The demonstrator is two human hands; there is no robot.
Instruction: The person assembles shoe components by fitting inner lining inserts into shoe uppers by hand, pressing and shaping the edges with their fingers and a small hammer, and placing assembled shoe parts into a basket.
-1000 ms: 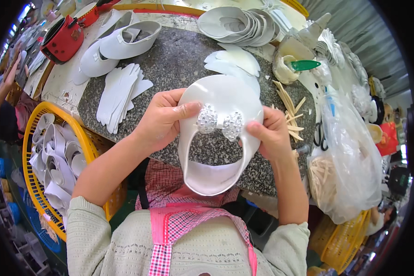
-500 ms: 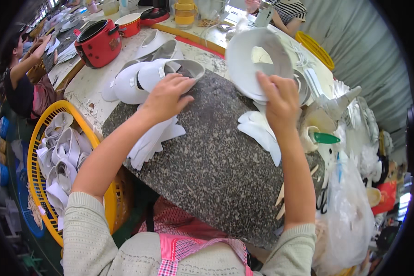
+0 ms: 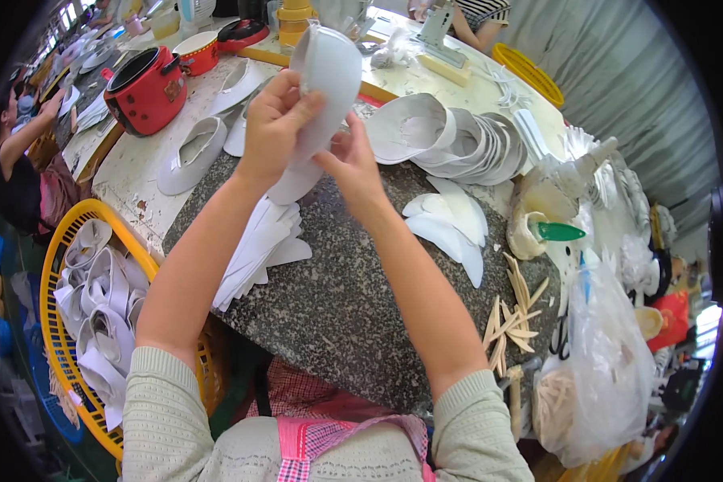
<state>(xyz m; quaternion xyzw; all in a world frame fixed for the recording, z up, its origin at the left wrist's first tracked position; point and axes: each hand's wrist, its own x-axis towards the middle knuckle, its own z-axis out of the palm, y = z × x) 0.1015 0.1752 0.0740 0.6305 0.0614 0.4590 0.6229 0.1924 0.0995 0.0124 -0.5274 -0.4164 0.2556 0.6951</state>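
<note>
Over the dark speckled stone slab (image 3: 329,281), a white shoe upper (image 3: 329,72) is held up on its edge. My left hand (image 3: 273,128) is closed around its near left side, thumb across the front. Lower down, my right hand (image 3: 353,165) pinches its right edge; some fingertips are hidden. Right of my hands lies a nested row of white uppers (image 3: 466,145). Another upper (image 3: 193,153) rests to the left, partly on the slab's edge. Thin white curved pieces lie in a left fan (image 3: 257,249) and a right pile (image 3: 450,217).
A yellow basket (image 3: 52,321) full of white uppers stands at left. Behind are a red pot (image 3: 145,92) and a red bowl (image 3: 197,52). At right are a glue-crusted pot with a green-handled tool (image 3: 561,232), wooden sticks (image 3: 518,321) and a clear plastic bag (image 3: 606,361). Co-workers sit farther off.
My right hand has brought an upper from the right row to the middle. My left hand has come off the left-hand uppers and grips it too. The view has shifted slightly.
</note>
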